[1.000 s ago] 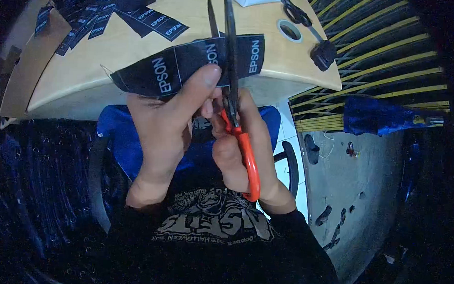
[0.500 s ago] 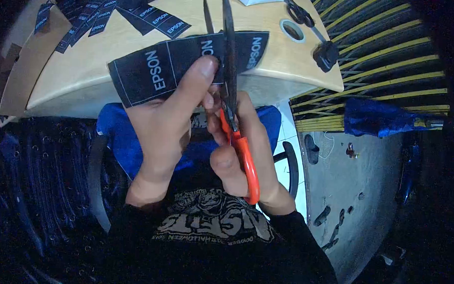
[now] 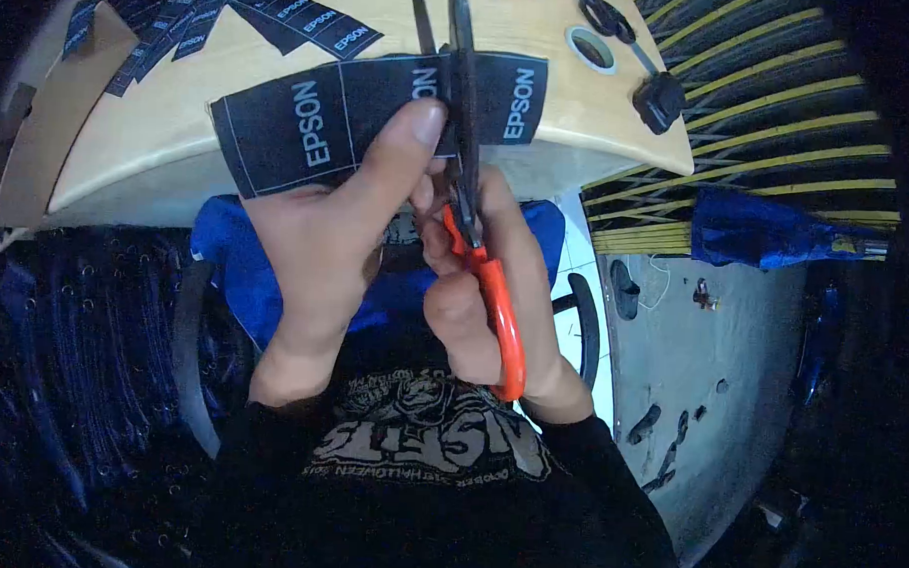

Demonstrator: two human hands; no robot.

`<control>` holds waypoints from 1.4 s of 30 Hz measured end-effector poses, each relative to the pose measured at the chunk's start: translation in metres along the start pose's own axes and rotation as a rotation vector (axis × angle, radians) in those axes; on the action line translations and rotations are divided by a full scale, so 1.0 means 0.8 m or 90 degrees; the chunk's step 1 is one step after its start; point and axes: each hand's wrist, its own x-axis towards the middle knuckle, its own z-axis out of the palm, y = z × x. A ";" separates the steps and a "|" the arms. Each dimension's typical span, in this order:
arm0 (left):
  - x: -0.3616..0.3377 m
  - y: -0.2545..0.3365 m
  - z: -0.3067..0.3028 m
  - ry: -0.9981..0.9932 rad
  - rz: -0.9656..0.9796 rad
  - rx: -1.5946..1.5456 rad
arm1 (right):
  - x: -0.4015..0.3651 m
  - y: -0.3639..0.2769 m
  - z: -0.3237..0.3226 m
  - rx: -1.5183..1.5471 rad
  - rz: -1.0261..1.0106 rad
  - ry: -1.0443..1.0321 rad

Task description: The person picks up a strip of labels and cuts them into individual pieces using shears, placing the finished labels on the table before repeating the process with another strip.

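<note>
My left hand [image 3: 327, 219] pinches a black strip of EPSON labels [image 3: 275, 133], with the thumb on top near the middle print. White lines divide the strip into panels. In my right hand [image 3: 483, 315] are scissors [image 3: 508, 331] with red-orange handles and dark blades, pointing away from me. The blades stand a little apart and cross the strip between the middle and right-hand EPSON prints. The right-hand panel still lies in line with the rest. My left fingertips under the strip sit close to the scissor pivot, partly hidden.
More black EPSON strips [image 3: 313, 24] lie on the wooden table [image 3: 149, 133], beside a cardboard box [image 3: 65, 120] at the left. A roll of tape [image 3: 590, 48] and a black object with a strap [image 3: 659, 101] are near the right edge. A blue cloth bundle [image 3: 757, 229] is further right.
The view has shifted slightly. Both hands, the strip and the scissors sit a little higher in view, and the strip looks flatter at its right end. The blades remain across it.
</note>
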 end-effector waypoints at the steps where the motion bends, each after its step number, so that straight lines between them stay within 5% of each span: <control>1: 0.001 -0.002 0.001 -0.007 0.017 -0.016 | 0.000 0.002 0.001 0.006 -0.010 0.005; 42: 0.006 -0.004 -0.001 0.020 0.006 -0.004 | 0.003 0.004 0.008 -0.020 0.005 0.032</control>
